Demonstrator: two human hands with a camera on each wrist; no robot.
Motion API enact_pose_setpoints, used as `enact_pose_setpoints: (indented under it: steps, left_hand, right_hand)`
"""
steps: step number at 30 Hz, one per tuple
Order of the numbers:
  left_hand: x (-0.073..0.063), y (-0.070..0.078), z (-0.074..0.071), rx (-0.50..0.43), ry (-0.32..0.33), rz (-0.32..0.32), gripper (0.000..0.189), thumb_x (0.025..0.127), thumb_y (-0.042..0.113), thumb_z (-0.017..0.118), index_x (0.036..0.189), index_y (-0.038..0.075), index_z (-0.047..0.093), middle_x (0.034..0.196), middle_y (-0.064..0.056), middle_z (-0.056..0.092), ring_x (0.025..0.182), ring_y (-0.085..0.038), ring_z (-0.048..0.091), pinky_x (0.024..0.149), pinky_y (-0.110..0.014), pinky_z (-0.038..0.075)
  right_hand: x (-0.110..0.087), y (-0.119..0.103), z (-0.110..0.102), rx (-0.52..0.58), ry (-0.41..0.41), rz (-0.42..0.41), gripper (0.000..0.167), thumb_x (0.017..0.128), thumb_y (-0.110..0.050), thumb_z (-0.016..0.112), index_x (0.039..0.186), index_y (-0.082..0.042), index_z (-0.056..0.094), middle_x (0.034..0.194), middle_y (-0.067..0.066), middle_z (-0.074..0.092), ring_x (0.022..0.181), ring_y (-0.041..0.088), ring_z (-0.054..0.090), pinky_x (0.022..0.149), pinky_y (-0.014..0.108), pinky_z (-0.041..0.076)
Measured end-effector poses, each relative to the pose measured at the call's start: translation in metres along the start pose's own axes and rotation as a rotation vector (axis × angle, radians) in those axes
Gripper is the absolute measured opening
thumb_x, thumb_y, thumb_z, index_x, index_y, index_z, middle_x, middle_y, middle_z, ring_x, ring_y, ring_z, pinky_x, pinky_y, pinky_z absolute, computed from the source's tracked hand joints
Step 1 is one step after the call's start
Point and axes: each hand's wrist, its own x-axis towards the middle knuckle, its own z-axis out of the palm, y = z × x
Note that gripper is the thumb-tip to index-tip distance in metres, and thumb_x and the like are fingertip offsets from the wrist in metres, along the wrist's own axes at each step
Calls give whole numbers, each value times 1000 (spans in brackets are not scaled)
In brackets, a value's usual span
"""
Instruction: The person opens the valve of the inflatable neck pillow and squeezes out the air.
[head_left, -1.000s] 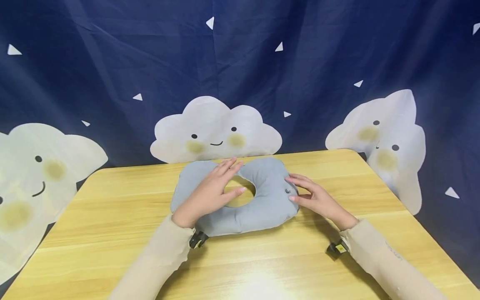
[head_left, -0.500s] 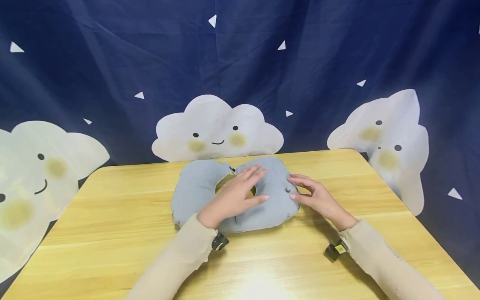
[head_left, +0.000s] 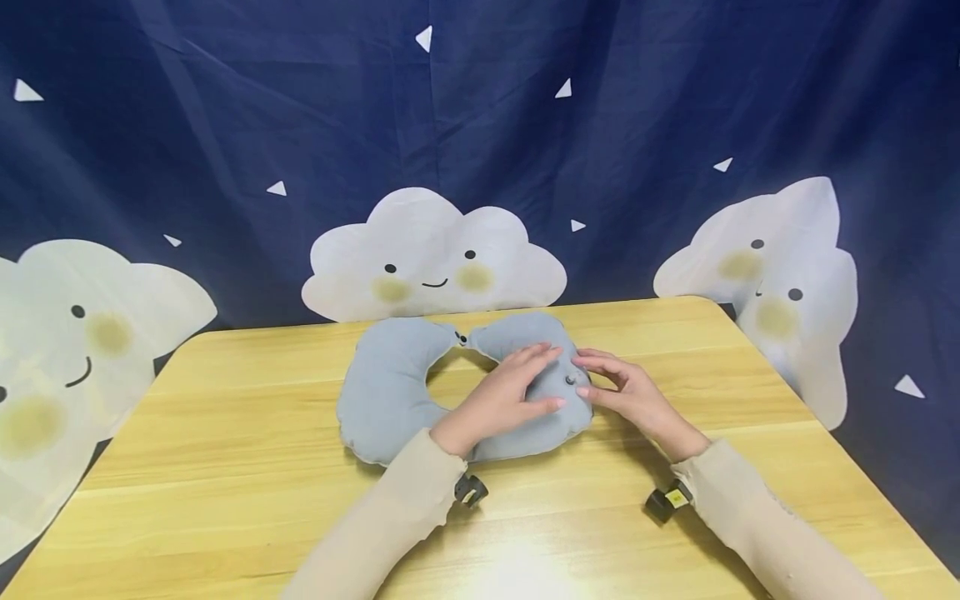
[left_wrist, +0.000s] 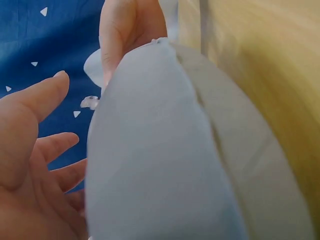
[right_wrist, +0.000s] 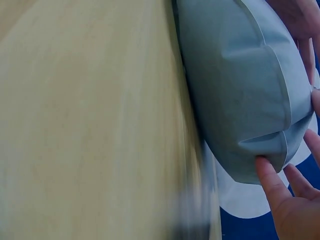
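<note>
A grey-blue inflatable neck pillow (head_left: 390, 392) lies on the wooden table, puffed up, its two ends meeting at the far side. On its right lobe sits a small clear valve (head_left: 570, 380). My left hand (head_left: 498, 400) is over the right half, fingers spread and pointing toward the valve. From the right, my right hand (head_left: 637, 400) touches the pillow's outer edge, thumb close to the valve. In the right wrist view a fingertip (right_wrist: 265, 167) presses the creased end. The left wrist view shows the left fingers (left_wrist: 57, 145) relaxed beside the pillow, holding nothing.
The light wooden table (head_left: 225, 467) ends at a dark blue curtain (head_left: 480, 108) printed with white clouds and triangles. A small black camera (head_left: 471, 490) is strapped at the left wrist and another black camera (head_left: 663, 504) at the right.
My left hand has moved right across the pillow, from its centre opening to the right lobe near the valve. The right hand has stayed at the right edge; the pillow has shifted slightly left.
</note>
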Motion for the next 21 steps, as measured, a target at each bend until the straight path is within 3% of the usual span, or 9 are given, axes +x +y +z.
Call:
enact_pose_setpoints:
  steps: [3,7,10,15,17,21]
  left_hand:
    - [3,-2,4,-21,33,9,65,90,35,63,144,11,39,150,-9,34,140,-26,26,113,-43,24]
    - [6,-5,9,-56,89,-10,58,87,33,68,137,11,50,148,-9,37,140,-28,25,112,-46,25]
    - [9,-9,14,-89,127,-42,52,85,33,70,131,13,57,149,-8,36,141,-28,22,111,-48,25]
    - [11,-15,20,-173,175,-72,41,82,32,73,120,17,65,150,-8,34,142,-29,18,111,-52,23]
    - [12,-16,22,-208,182,-77,37,82,30,74,116,18,68,150,-8,34,142,-29,17,111,-52,22]
    - [14,-17,25,-239,215,-74,30,81,28,75,109,19,72,146,-6,39,139,-26,22,110,-50,25]
  right_hand:
    - [0,2,1,25,0,-1,43,87,-8,68,127,0,57,143,16,42,132,34,36,108,54,24]
    - [0,2,2,39,6,-9,41,86,-7,67,125,2,58,142,17,42,133,34,34,108,56,24]
    - [0,1,4,45,9,-17,40,86,-7,68,124,3,59,142,16,43,134,33,34,109,49,26]
    - [1,1,6,37,17,-29,39,85,-6,68,122,3,60,141,16,45,133,31,36,104,23,34]
    - [1,2,6,38,20,-26,39,85,-5,68,122,3,60,140,16,45,133,30,37,101,18,34]
    - [1,1,7,44,29,-14,38,85,-5,69,121,5,60,139,17,46,130,24,41,104,26,35]
